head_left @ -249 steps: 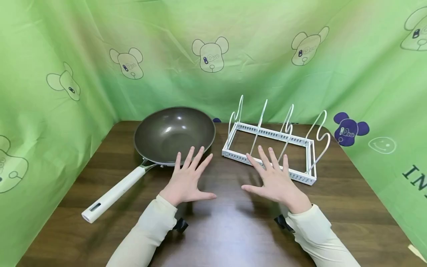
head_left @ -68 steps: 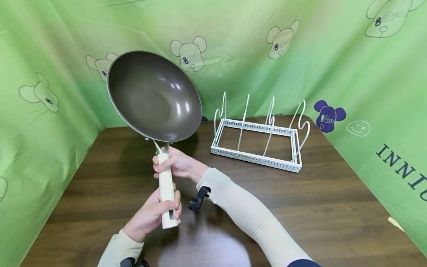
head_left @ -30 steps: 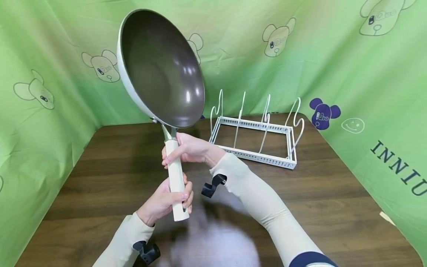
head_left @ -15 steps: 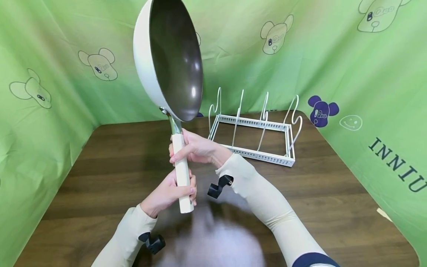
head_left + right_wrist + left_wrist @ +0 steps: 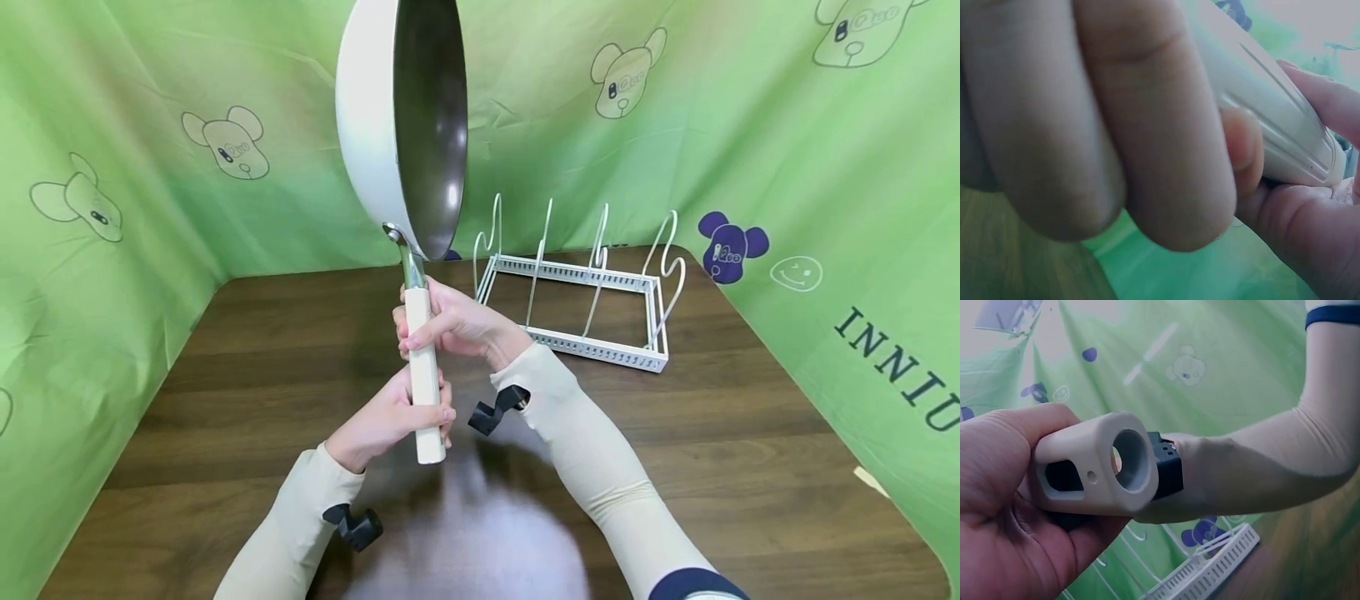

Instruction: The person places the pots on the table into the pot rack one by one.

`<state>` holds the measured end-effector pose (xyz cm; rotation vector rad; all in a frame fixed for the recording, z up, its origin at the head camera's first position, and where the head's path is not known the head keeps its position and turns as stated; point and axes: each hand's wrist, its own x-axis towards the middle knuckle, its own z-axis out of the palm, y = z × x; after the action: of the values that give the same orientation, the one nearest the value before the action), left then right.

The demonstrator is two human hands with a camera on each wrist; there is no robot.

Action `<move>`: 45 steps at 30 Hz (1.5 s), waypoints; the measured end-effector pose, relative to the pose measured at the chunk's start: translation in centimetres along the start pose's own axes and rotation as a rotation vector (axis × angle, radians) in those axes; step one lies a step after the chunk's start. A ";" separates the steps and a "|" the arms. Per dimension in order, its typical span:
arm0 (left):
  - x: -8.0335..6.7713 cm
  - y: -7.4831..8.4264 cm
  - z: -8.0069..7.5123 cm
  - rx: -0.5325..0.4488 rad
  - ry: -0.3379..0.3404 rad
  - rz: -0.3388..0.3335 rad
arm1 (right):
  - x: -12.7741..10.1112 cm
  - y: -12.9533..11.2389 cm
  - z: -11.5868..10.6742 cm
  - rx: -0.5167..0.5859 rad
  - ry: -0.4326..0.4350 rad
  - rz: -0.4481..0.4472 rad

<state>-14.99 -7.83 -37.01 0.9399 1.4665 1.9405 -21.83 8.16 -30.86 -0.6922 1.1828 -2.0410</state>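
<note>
Above the brown table, held up on edge: wok, cream underside to the left, dark inside facing right toward the white rack. Gripped by its cream handle with both hands: left hand wrapped round the lower end near the butt, right hand wrapped round the upper part just under the metal neck. Confirmed in the left wrist view, with the left hand closed about the hollow end of the handle, and in the right wrist view, with curled fingers across the handle.

Turned further than 0.5 s ago: then still showing a good share of the dark bowl, now almost edge-on, and shifted a little to the right, nearer the rack. Compared with 2.3 s ago, raised higher and rolled from face-on to side-on; same 2-handed grip throughout. Judged as readying the pan to stand upright between dividers, since an on-edge wok matches the rack's slots.

Against the earliest frame, 8.3 s ago: wok then flat on the table left of the rack, both hands spread flat on the wood, holding nothing. Rack in the same spot, 4 wire dividers upright, nothing in it. Green bear-print cloth behind and at both sides.
</note>
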 end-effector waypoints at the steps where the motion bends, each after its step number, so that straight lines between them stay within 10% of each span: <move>1: 0.2 0.1 0.0 0.002 -0.009 0.002 | 0.0 -0.1 0.0 -0.003 -0.004 -0.005; 45: 5.5 -0.9 1.1 -0.002 -0.260 -0.084 | -5.7 -0.7 -4.1 0.059 -0.026 -0.190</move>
<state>-17.55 -2.82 -36.49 1.0673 1.3318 1.6879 -21.33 14.97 -32.72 -0.8263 1.0722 -2.2064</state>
